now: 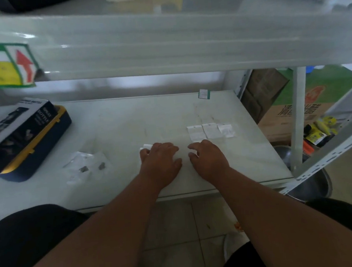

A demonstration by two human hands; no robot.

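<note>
A: where's the small white paper slip (146, 148) relative to the hands?
B: on the white lower shelf (117, 127), under the left hand (160, 162) fingertips, peeking out on the far-left side. fingers bent over it, can't tell if pinched or just pressed
A: right hand (207, 159)?
B: loosely curled, holding nothing. row of three white paper tags (210, 130) sits just beyond its fingertips. row runs left-right, each tag's long axis points away from the person. right hand is nearer
A: readable text?
B: "SPRAY BOTTLE" on the black cardboard box (16, 127). red arrow on the green-yellow label (5, 64), rest blurred
</note>
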